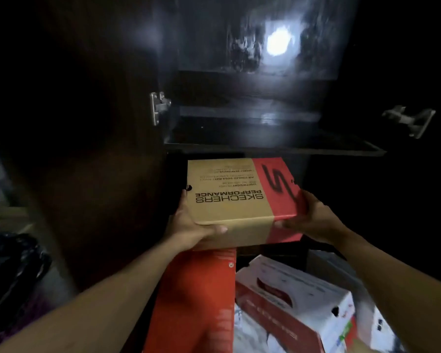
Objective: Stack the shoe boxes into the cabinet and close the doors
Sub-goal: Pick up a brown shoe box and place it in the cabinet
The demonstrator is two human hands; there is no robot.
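While the tan-and-red cardboard shoe box [242, 197] is gripped at both ends by curled fingers [214, 229] of left hand [189, 225] and right hand [313, 217], its long axis is held crosswise just below the dark cabinet shelf [273, 146].

Orange box [197, 299] cut off by bottom edge.

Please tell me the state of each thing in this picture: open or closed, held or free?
Tan and red shoe box: lid shut, held by both hands.
Left hand: grips its near left corner.
Right hand: grips its near right corner.
Cabinet: doors open.
Orange box: shut, not held.
White and red box: shut, not held.
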